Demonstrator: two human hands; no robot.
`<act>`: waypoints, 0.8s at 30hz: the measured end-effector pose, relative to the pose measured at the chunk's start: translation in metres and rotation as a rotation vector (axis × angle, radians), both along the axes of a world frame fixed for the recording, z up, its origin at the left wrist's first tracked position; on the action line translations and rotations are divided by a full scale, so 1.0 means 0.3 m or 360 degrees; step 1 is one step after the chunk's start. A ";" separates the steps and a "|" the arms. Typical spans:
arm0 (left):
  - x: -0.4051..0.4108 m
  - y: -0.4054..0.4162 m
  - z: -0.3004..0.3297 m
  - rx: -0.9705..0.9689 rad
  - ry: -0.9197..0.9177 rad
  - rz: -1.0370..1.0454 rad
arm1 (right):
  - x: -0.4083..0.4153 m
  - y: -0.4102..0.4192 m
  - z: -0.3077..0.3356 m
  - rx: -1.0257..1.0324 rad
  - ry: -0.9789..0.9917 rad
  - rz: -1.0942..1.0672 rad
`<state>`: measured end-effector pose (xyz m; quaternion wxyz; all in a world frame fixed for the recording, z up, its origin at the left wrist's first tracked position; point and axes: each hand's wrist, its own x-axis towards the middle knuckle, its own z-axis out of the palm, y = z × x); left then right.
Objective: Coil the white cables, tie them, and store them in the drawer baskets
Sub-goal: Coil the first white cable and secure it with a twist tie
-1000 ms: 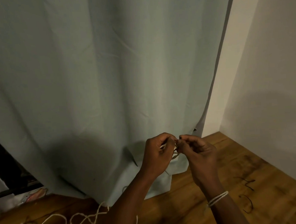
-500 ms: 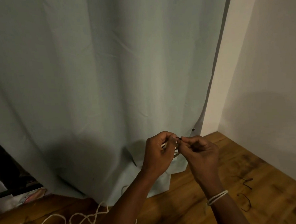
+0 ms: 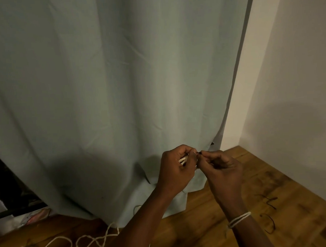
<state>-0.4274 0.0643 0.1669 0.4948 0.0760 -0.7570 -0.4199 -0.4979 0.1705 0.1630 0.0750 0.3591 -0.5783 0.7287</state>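
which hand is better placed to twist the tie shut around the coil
Right. The right hand already pinches the thin black tie at its fingertips, while the left hand grips the bundled white cable strands and looks best kept as the steadying hold.

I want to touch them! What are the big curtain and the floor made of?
The curtain looks like soft woven cloth, pale grey-green and matte: it hangs in folds and creases and bunches on the floor. The floor looks like wood or a wood-look board, brown and slightly glossy, with grain streaks; which one is unclear.

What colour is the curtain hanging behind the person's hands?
A pale grey-green, plain with no pattern; the curtain shows in the head view, the only one.
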 end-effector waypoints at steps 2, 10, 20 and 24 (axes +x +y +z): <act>0.001 0.004 0.003 0.0005 -0.0011 0.0008 | -0.001 0.002 -0.001 0.0000 0.0024 0.0001; 0.002 0.003 0.001 -0.0010 -0.0053 0.0026 | -0.008 0.013 0.004 0.0089 0.0101 0.0083; 0.007 -0.002 0.003 -0.0042 -0.0095 0.0043 | -0.010 0.030 0.012 0.0211 0.0023 0.0211; 0.000 0.005 0.001 0.0000 -0.0078 0.0029 | -0.012 0.032 0.008 0.0180 -0.0020 0.0201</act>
